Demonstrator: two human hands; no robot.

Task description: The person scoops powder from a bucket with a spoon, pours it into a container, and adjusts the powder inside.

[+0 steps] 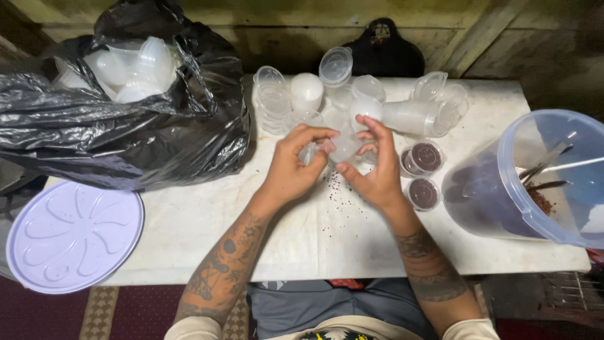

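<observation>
My left hand [296, 160] and my right hand [374, 167] meet over the middle of the white table [207, 220]. Between them they hold a small clear plastic cup [345, 146] with its hinged lid; fingers of both hands are on it. Just behind my hands lie several empty clear cups and lids [352, 94], some stacked. To the right of my right hand stand three small lidded cups with dark filling [425, 157].
A black plastic bag [126, 132] holding more clear cups [129, 66] fills the left of the table. A large clear bucket [535, 182] with dark contents and utensils leans at the right. A pale round lid [72, 236] lies at the left edge. Dark crumbs [336, 186] dot the table.
</observation>
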